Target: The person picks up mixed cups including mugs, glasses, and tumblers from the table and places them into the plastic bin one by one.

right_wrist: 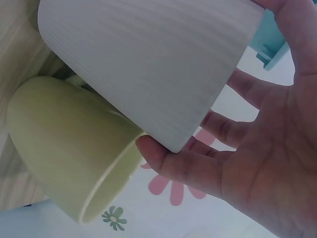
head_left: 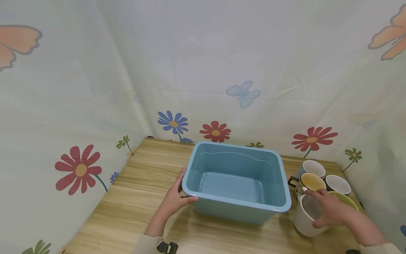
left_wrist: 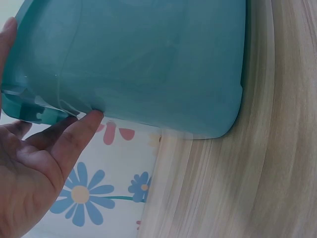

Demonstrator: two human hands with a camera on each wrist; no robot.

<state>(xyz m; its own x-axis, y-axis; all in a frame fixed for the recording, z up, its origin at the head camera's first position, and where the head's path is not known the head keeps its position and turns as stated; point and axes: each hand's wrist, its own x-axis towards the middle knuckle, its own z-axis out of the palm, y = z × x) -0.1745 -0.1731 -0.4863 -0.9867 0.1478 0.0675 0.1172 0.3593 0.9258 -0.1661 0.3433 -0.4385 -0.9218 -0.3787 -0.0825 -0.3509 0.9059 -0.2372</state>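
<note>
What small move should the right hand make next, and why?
I'd probably raise the white cup slightly, straight up: the right hand grips it at the rim, the green cup sits close beside it, and the left hand holds the blue bin by its rim.

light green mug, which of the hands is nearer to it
Right. The right hand grips the white mug just beside the light green mug; the left hand holds the far end of the blue bin, across the bin from it.
</note>
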